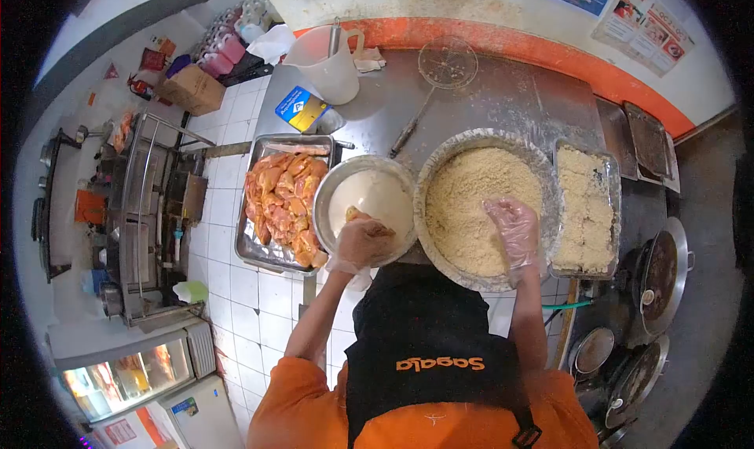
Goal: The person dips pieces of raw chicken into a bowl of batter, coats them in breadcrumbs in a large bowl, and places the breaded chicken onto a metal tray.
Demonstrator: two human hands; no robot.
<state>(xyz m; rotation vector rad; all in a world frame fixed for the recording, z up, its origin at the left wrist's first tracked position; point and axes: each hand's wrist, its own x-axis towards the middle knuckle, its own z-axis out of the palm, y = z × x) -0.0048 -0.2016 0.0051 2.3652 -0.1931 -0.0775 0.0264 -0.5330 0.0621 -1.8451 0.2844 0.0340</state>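
Observation:
My left hand [366,243], in a clear plastic glove, is closed on a piece of chicken [356,213] over a metal bowl [320,213] of pale batter [369,191]. Raw marinated chicken pieces [281,198] fill a metal tray [271,258] left of that bowl. Also gloved, my right hand [516,231] reaches over the right side of a large basin [428,249] of breadcrumbs [475,190]. Its fingers are stretched toward the crumbs, and no piece shows in them. Crumb-coated pieces [583,209] lie in a tray [615,178] beyond the basin.
Behind the bowls, a long-handled wire strainer [448,63] lies on the steel table [526,96]. A plastic jug [326,68] stands at the back left near a blue and yellow packet [301,109]. Large pans [666,276] stand at the right, and a rack [141,213] at the left.

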